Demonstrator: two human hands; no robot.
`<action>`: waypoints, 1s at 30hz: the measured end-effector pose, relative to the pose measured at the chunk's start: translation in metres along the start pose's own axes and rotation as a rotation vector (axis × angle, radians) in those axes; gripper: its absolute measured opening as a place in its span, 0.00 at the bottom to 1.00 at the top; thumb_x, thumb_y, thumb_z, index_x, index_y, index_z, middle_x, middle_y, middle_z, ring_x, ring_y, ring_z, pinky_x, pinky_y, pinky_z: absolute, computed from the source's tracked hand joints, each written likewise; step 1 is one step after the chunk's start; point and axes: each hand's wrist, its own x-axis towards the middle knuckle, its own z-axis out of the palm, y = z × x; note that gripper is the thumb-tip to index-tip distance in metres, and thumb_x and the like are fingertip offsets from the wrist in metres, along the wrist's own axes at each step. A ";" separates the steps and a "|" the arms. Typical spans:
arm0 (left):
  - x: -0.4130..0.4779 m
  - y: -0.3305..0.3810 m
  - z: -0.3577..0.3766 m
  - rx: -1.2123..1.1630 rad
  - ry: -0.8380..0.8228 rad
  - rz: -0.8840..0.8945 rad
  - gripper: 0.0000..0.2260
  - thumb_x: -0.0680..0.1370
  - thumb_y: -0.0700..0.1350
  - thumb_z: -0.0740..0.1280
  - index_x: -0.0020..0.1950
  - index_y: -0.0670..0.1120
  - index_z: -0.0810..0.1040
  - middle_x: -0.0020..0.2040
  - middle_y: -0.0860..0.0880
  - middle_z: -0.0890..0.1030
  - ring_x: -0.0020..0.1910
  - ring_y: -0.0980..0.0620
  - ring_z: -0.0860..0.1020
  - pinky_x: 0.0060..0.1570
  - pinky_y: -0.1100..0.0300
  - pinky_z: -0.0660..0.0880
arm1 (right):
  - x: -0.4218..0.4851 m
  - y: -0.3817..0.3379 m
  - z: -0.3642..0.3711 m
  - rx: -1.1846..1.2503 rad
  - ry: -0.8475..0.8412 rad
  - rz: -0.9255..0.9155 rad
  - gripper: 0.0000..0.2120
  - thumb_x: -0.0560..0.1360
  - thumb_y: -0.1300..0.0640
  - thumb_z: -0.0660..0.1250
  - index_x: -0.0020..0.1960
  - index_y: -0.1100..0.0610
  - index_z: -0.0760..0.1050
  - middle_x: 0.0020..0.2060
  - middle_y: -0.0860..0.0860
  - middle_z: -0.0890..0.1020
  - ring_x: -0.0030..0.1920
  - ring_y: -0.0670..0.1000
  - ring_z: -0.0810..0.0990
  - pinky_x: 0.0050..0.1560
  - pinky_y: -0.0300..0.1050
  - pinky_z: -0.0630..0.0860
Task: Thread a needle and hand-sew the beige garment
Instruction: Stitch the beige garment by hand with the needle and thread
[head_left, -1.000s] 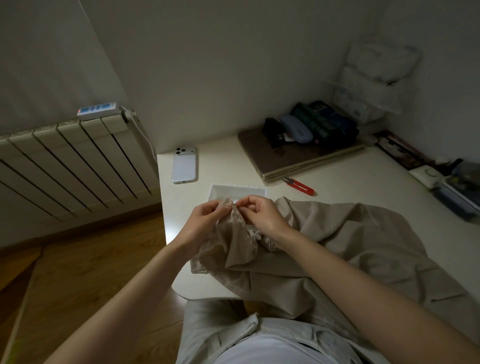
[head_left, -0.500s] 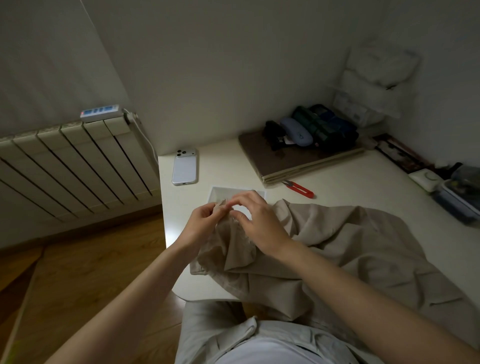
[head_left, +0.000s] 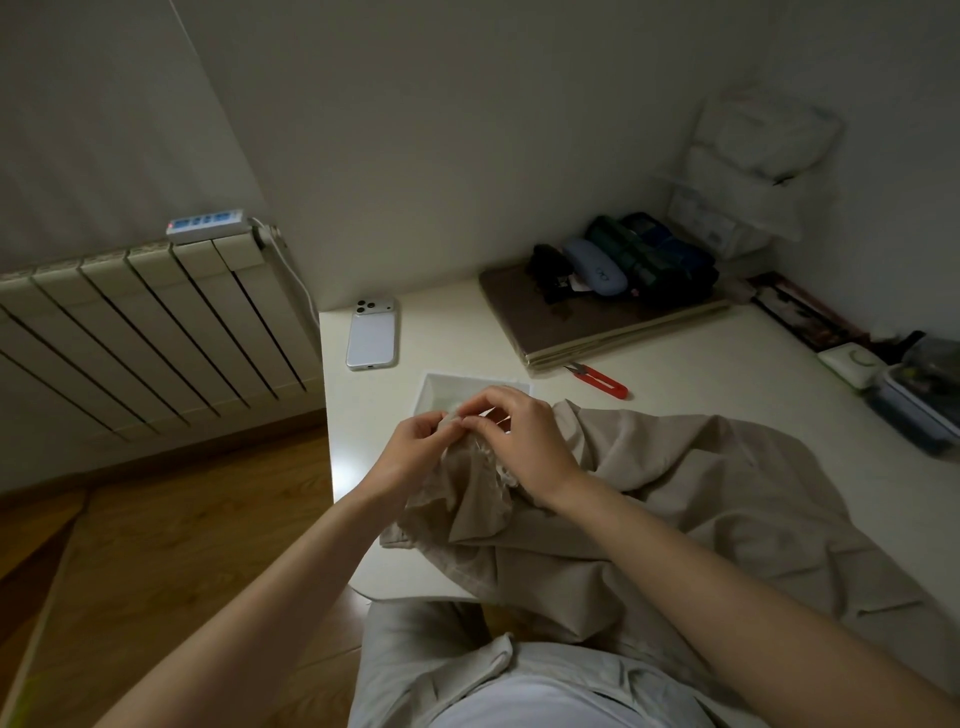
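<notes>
Fabric of a beige garment (head_left: 675, 493) is being lifted at one bunched edge by two hands above a white counter (head_left: 701, 384). That edge is being pinched by the curled fingers of the left hand (head_left: 410, 452). Just beside them it is being pinched by the thumb and forefinger of the right hand (head_left: 524, 441). Whether a needle is being held cannot be told. The rest of the garment is being left spread over the counter's near part, draping off its front edge. A white tray (head_left: 441, 387) is being partly hidden behind the hands. A phone (head_left: 372, 336) and red snips (head_left: 597, 379) are being left farther back.
</notes>
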 end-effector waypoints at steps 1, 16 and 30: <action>0.000 0.000 0.000 0.003 0.004 -0.001 0.15 0.79 0.50 0.64 0.52 0.39 0.80 0.51 0.33 0.79 0.51 0.34 0.78 0.57 0.41 0.74 | -0.001 0.000 0.000 0.004 0.006 0.002 0.04 0.75 0.59 0.69 0.50 0.57 0.79 0.46 0.46 0.80 0.44 0.44 0.79 0.46 0.31 0.76; 0.004 0.000 -0.002 -0.117 -0.022 -0.018 0.11 0.81 0.45 0.61 0.53 0.40 0.80 0.49 0.41 0.83 0.51 0.44 0.82 0.55 0.53 0.78 | -0.003 0.000 0.001 0.181 -0.044 0.140 0.07 0.76 0.60 0.67 0.54 0.54 0.78 0.46 0.47 0.82 0.48 0.46 0.81 0.52 0.42 0.79; 0.009 0.000 -0.001 -0.069 -0.012 -0.060 0.12 0.81 0.45 0.61 0.53 0.37 0.79 0.52 0.34 0.80 0.54 0.37 0.79 0.60 0.43 0.75 | -0.003 0.003 0.000 -0.069 -0.102 -0.008 0.04 0.78 0.60 0.64 0.53 0.57 0.75 0.46 0.51 0.82 0.48 0.46 0.80 0.52 0.34 0.77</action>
